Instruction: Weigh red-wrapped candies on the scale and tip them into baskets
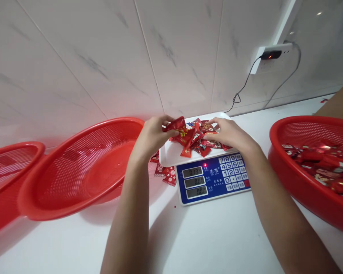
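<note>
A digital scale (215, 179) stands on the white table, its white pan (169, 155) bearing a small heap of red-wrapped candies (199, 141). At the pan's left side my left hand (153, 133) is closed on a shiny red candy packet (180, 129), thumb in front and fingers behind. My right hand (231, 133) reaches over the pan's right side, with thumb and fingers curled around candies at the heap's edge. Some of its fingertips are hidden among the wrappers. The scale's displays are lit, the top one reading roughly 0.13.
An upright-walled red basket (297, 167) full of wrapped candies sits at the right. Leaning red baskets (74, 171) are at the left. Several red packets (170, 176) lie beside the scale. A cable (242, 88) runs from a wall socket strip (263, 68) down behind the scale.
</note>
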The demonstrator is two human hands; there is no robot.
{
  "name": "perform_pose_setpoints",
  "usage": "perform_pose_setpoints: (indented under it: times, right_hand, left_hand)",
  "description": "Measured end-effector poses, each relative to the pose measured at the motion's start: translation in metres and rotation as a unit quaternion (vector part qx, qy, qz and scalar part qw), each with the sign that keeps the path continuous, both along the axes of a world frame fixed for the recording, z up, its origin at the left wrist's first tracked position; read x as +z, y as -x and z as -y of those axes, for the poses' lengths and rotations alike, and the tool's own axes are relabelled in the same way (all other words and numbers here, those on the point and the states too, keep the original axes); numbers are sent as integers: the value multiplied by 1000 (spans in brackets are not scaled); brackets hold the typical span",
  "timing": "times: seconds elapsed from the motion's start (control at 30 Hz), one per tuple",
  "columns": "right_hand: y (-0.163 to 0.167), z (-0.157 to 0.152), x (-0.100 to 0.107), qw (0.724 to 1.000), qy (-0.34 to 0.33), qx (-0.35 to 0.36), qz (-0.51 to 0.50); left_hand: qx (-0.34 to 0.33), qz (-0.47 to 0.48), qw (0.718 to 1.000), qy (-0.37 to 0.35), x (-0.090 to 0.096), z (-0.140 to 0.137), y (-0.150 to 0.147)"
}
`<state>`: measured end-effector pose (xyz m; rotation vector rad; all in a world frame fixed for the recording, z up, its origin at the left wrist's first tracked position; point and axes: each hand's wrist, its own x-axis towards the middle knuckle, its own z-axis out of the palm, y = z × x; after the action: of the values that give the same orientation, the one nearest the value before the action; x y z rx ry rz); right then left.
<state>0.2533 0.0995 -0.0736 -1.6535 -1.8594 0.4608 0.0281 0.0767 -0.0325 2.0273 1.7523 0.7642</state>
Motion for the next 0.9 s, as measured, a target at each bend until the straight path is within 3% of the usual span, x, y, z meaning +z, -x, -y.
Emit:
perform_pose_setpoints:
  times: [0.07, 0.17, 0.27, 0.37, 0.47, 0.7, 0.9]
  right_hand:
    - [2, 0, 5, 999, -36, -10, -27]
    - [7, 14, 25, 983, -123, 8, -133]
    - [17, 47, 53, 929, -192, 108, -298]
    - [29, 84, 75, 877, -193, 193, -395]
    - [36, 99, 80, 876, -213, 191, -387]
    - [30, 78, 66, 894, -226, 209, -326]
    - [27, 78, 67, 907, -222, 185, -306]
  left_hand:
    - [0, 89, 994, -56, 5, 3, 0]
    - [-21, 221, 962, -160, 17, 16, -3]
    - [-97, 287, 920, -249, 33, 43, -12]
    - [-127, 306, 899, -287, 46, 73, -25]
    - [-103, 297, 906, -283, 52, 88, -30]
    - [-147, 249, 926, -243, 45, 67, -13]
    - [-150, 218, 930, -256, 48, 71, -15]
